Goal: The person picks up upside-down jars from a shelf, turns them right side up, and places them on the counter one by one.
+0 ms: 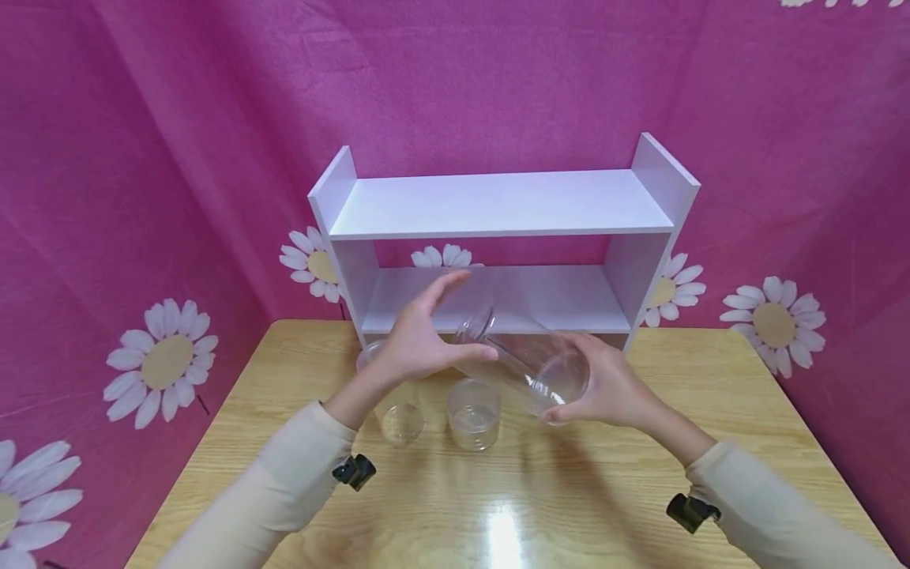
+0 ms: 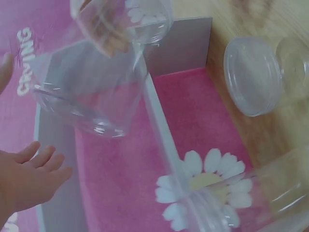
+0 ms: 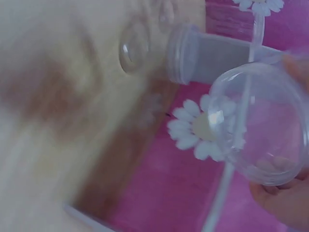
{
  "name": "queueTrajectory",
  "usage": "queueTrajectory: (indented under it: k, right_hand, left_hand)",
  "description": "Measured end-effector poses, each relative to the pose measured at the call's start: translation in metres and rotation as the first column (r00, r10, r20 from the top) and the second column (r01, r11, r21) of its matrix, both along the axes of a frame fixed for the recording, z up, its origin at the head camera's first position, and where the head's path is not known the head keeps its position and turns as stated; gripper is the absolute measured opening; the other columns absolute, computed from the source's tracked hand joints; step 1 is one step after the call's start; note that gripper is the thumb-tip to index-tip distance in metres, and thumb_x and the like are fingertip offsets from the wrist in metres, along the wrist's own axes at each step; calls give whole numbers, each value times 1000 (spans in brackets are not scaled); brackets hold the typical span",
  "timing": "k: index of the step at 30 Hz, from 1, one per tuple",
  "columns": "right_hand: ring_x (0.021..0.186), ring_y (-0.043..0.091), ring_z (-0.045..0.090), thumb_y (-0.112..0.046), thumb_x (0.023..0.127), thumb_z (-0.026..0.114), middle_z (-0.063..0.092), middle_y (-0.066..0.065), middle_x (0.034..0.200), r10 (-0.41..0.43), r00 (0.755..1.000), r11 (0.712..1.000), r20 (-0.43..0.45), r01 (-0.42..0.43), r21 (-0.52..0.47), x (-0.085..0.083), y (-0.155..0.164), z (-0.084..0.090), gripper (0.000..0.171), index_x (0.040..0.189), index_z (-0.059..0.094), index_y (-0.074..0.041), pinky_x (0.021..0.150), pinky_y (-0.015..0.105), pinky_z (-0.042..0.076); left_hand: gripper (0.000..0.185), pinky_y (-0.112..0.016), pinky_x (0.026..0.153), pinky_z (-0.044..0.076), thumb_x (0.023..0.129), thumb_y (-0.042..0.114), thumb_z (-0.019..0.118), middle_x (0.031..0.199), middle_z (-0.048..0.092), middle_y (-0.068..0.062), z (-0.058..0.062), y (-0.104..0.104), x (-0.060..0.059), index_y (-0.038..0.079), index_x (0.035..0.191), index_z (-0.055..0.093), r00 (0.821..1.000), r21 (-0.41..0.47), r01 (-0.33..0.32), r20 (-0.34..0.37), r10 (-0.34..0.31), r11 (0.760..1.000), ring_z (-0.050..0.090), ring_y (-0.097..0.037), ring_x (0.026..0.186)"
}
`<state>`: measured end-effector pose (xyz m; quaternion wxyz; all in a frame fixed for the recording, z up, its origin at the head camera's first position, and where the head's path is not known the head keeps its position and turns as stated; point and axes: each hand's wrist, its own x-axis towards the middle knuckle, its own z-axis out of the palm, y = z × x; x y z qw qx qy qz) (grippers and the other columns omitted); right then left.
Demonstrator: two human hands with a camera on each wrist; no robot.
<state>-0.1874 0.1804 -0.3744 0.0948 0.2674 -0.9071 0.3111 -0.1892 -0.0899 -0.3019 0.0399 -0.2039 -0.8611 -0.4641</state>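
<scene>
A clear plastic jar (image 1: 522,359) is held tilted above the table, its round base toward my right hand (image 1: 606,387). That hand grips the jar near the base, with thumb and fingers on opposite sides. My left hand (image 1: 419,340) is spread around the jar's other end; in the left wrist view its fingers (image 2: 43,166) stand apart from the jar wall. Below, a short clear jar (image 1: 474,419) stands on the table. A taller clear jar (image 1: 402,423) stands left of it, partly hidden by my left hand and wrist.
A white two-tier shelf (image 1: 498,205) stands at the back of the wooden table (image 1: 441,506), close behind my hands. A pink curtain (image 1: 498,87) with white daisies hangs behind and along both sides.
</scene>
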Motion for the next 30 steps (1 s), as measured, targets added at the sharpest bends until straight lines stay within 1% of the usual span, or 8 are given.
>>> queueTrajectory:
  k: [4, 7, 10, 13, 16, 20, 25, 30]
  right_hand:
    - [114, 37, 57, -36, 45, 93, 61, 21, 123, 36, 992, 995, -121, -24, 99, -4, 0, 12, 105, 131, 48, 5, 96, 54, 51]
    - [110, 34, 57, -34, 45, 94, 63, 18, 116, 39, 990, 987, -137, -17, 157, -6, -3, 18, 107, 133, 47, 6, 96, 53, 51]
    - [107, 32, 57, -32, 45, 95, 63, 18, 114, 39, 988, 981, -150, -9, 192, -5, -6, 21, 107, 133, 47, 6, 96, 51, 51]
    - [111, 35, 57, -30, 44, 96, 62, 20, 119, 39, 986, 976, -164, -2, 218, -4, -9, 20, 107, 133, 47, 6, 98, 52, 50]
    - [115, 37, 55, -31, 45, 96, 60, 21, 124, 43, 985, 972, -164, -4, 234, -3, -13, 18, 107, 132, 47, 6, 101, 52, 48]
    - [117, 37, 55, -33, 44, 95, 60, 20, 124, 54, 982, 970, -183, -8, 241, -2, -16, 16, 106, 131, 49, 6, 103, 53, 46]
    - [117, 37, 55, -34, 44, 95, 61, 20, 124, 61, 978, 970, -200, -10, 244, -1, -17, 15, 106, 130, 49, 6, 104, 52, 45]
    - [117, 37, 54, -35, 44, 95, 61, 20, 124, 65, 978, 971, -198, -16, 240, 0, -20, 15, 106, 131, 49, 5, 104, 52, 45]
  left_hand:
    - [107, -52, 117, 31, 59, 39, 91, 155, 37, -1, 1, 11, 5, 22, 148, 33, 995, -198, -4, -98, -15, 980, 35, -25, 143]
    - [112, -50, 119, 28, 58, 43, 90, 157, 33, -3, -1, 21, 9, 20, 150, 30, 989, -357, -2, -139, -51, 934, 32, -25, 145]
    - [112, -46, 122, 25, 59, 47, 89, 156, 35, -5, -7, 32, 13, 15, 149, 31, 975, -540, -32, -204, -93, 841, 32, -25, 145]
    - [111, -46, 122, 24, 61, 51, 87, 153, 39, -6, -15, 42, 16, 12, 148, 31, 952, -684, -105, -278, -125, 722, 35, -24, 143]
    - [108, -47, 121, 28, 61, 53, 85, 149, 43, -6, -22, 48, 18, 13, 146, 32, 934, -759, -185, -334, -129, 625, 38, -24, 141]
    - [108, -46, 120, 29, 59, 56, 84, 144, 45, -8, -27, 54, 18, 14, 144, 33, 922, -815, -252, -366, -126, 522, 39, -25, 139]
    - [113, -48, 120, 29, 59, 62, 82, 146, 42, -9, -30, 60, 19, 15, 147, 29, 932, -870, -264, -341, -122, 416, 38, -26, 139]
    - [115, -47, 118, 32, 60, 64, 80, 146, 42, -7, -34, 64, 20, 17, 149, 25, 936, -892, -276, -334, -111, 357, 39, -26, 138]
